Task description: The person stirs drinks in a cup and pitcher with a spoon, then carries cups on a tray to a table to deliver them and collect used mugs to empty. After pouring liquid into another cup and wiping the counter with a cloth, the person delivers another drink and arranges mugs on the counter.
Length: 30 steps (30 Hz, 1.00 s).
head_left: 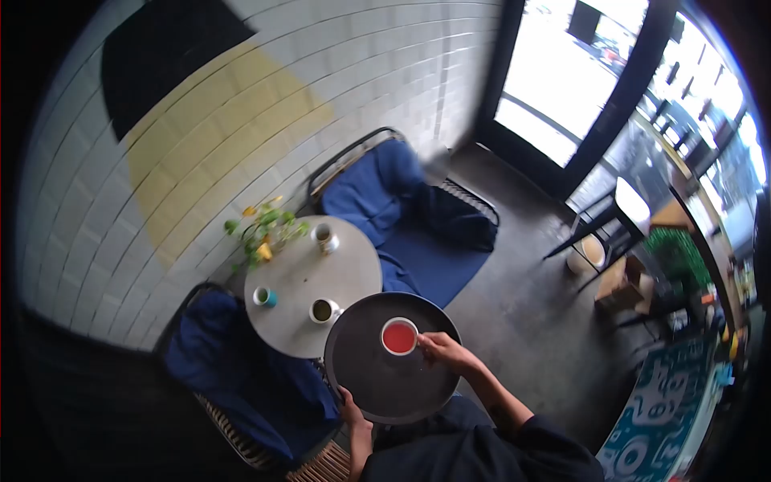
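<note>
My left hand (353, 408) grips the near left rim of a round dark serving tray (361, 365), its thumb over the edge. On the tray stands a white cup (400, 336) of red liquid, and my right hand (441, 351) is closed on its handle. Whether the cup's base touches the tray I cannot tell. Just beyond the tray's left edge is a round light table (293, 301), partly covered by it. A white mug (323, 311) with dark contents, a teal-and-white cup (264, 296) and another mug (325, 238) stand on this table.
Yellow flowers with green leaves (263, 233) stand at the table's wall side. A blue-draped chair (426, 233) is beyond the table, another (249, 369) to its left. A white brick wall (385, 72) rises behind. To the right are a stool (622, 210) and a glass door (554, 88).
</note>
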Each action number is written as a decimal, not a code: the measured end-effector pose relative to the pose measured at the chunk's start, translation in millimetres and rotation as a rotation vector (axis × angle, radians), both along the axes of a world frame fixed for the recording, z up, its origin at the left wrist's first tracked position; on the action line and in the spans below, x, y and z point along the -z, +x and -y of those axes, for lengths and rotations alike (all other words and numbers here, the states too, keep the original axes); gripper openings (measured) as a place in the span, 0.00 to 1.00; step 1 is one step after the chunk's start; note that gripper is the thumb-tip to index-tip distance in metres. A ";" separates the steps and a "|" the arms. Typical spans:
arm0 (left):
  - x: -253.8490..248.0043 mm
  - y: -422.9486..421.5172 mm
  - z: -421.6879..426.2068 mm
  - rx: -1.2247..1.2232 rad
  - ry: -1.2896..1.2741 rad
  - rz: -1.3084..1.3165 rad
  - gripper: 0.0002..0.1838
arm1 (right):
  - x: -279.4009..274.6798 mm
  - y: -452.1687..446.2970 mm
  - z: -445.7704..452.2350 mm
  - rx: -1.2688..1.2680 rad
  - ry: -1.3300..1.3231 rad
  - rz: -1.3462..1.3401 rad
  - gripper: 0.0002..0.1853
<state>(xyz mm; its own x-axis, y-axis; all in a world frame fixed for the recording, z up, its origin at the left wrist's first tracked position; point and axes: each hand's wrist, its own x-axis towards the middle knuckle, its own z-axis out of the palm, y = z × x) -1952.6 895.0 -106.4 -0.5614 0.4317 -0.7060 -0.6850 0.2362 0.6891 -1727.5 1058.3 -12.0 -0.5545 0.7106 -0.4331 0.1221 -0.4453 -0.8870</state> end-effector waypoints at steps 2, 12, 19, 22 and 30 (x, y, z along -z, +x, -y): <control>-11.7 22.6 -13.5 0.144 0.160 0.041 0.36 | 3.4 33.2 27.7 0.069 0.043 0.071 0.24; -11.9 159.7 -73.7 0.671 0.157 0.002 0.35 | 14.3 186.2 116.6 0.620 -0.074 0.060 0.23; -25.3 320.0 -90.9 0.875 0.289 0.208 0.38 | 14.3 331.9 135.0 0.756 -0.004 0.076 0.21; -5.5 382.1 -97.0 0.858 0.234 0.085 0.36 | 15.6 403.9 135.0 0.720 0.041 0.089 0.19; -24.0 516.7 -134.6 0.964 0.298 0.210 0.35 | -15.6 547.4 116.4 0.647 0.032 0.153 0.18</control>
